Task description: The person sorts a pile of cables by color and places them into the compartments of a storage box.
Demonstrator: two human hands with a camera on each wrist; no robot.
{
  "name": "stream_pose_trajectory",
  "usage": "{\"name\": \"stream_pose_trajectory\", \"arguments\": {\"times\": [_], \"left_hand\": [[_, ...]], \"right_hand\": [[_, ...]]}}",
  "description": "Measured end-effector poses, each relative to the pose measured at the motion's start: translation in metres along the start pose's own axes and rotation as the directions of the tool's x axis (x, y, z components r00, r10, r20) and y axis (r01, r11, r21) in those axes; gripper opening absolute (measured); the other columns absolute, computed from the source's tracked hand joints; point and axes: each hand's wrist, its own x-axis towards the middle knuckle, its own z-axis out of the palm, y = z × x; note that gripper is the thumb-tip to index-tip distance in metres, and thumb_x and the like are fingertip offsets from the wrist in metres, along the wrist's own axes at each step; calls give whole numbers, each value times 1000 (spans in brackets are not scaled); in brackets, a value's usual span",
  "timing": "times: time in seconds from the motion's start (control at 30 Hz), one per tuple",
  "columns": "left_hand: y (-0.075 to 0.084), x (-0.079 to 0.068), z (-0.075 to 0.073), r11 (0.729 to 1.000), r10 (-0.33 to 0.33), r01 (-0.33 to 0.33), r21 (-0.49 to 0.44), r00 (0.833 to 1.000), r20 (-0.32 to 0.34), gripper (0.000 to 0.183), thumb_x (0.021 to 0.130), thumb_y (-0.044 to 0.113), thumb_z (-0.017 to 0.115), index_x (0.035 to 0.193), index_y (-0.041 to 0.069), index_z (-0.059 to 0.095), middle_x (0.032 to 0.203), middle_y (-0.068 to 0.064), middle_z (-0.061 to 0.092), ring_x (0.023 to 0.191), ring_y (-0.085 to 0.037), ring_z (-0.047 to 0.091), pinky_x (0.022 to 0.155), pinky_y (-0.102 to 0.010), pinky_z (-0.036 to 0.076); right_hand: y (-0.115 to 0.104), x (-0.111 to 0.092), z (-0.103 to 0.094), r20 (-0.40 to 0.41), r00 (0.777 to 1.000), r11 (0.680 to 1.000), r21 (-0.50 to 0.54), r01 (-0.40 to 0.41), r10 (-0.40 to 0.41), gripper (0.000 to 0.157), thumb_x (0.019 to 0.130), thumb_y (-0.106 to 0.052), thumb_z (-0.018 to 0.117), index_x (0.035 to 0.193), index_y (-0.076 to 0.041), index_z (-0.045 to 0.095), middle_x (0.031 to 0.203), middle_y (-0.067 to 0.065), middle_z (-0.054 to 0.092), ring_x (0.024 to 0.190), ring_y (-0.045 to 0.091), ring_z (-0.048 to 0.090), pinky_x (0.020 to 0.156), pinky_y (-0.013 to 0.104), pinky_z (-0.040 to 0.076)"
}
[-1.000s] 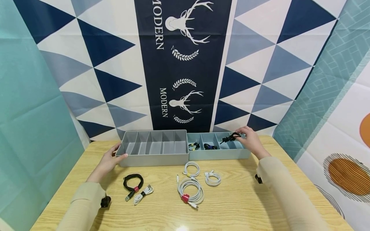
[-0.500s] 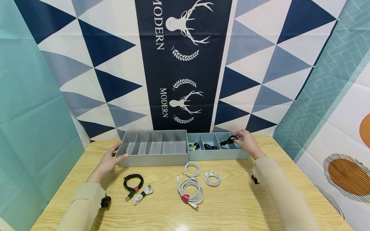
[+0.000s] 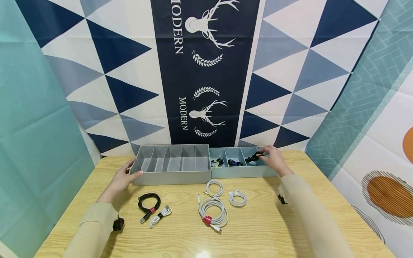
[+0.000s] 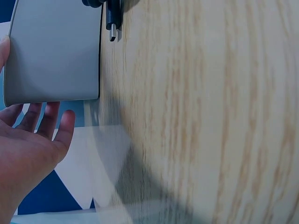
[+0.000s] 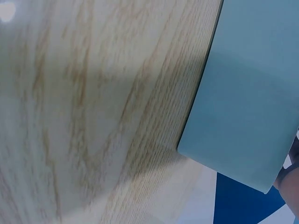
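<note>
My left hand (image 3: pixel 120 178) holds the left end of a grey divided box (image 3: pixel 174 178), thumb on its front corner. In the left wrist view the fingers lie against the box's end wall (image 4: pixel 53 56). My right hand (image 3: pixel 274 161) pinches a bundled black cable (image 3: pixel 252 158) low over the third compartment of a light blue divided box (image 3: pixel 243 173). Two more bundled cables sit in its left compartments: a dark one with a yellow tie (image 3: pixel 217 163) and a black one with a blue tie (image 3: pixel 235 163). The blue box's wall (image 5: pixel 243 107) hides most of the right hand in the right wrist view.
On the wooden table (image 3: pixel 180 240) lie a coiled black cable (image 3: pixel 149 202), a small white cable bundle (image 3: pixel 160 216) and three coiled white cables, the largest with a red tie (image 3: pixel 213 212). Both boxes stand end to end near the patterned wall hanging (image 3: pixel 206 79).
My right hand has moved slightly left and down, bringing the black cable lower into the blue box's third compartment. The left hand and the grey box have stayed in place.
</note>
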Motion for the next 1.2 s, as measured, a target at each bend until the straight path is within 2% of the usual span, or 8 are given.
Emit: {"name": "stream_pose_trajectory", "arguments": {"times": [0.5,0.8,0.93,1.2], "left_hand": [[2,0,-1,1000,6,-6,7,1000,-6,89,79,51,58,145,14,10,146,-19,18,125,-42,28,95,-52,35],[2,-1,-1,1000,1,-1,7,1000,-3,91,78,53,58,145,14,11,146,-18,17,126,-41,27,95,-52,34],[2,-2,-1,1000,-2,2,11,1000,-3,90,78,52,58,145,14,10,146,-18,17,126,-41,27,95,-52,34],[1,-1,0,1000,4,-4,6,1000,-12,89,79,51,58,144,13,11,146,-19,17,126,-42,27,96,-52,33]], "right_hand": [[0,0,-8,39,999,1000,18,-5,4,25,79,-9,65,102,-3,63,101,15,55,90,30,51,78,45,43],[0,-5,-24,108,994,1000,25,16,-18,35,77,-15,69,109,-3,60,105,18,54,93,33,49,78,46,41],[2,-6,-31,123,992,1000,23,20,-23,40,76,-19,70,112,-3,59,107,19,54,91,32,48,76,46,41],[-4,-9,-46,134,991,1000,29,5,-9,41,76,-22,70,111,-5,58,106,19,55,95,33,49,82,47,40]]}}
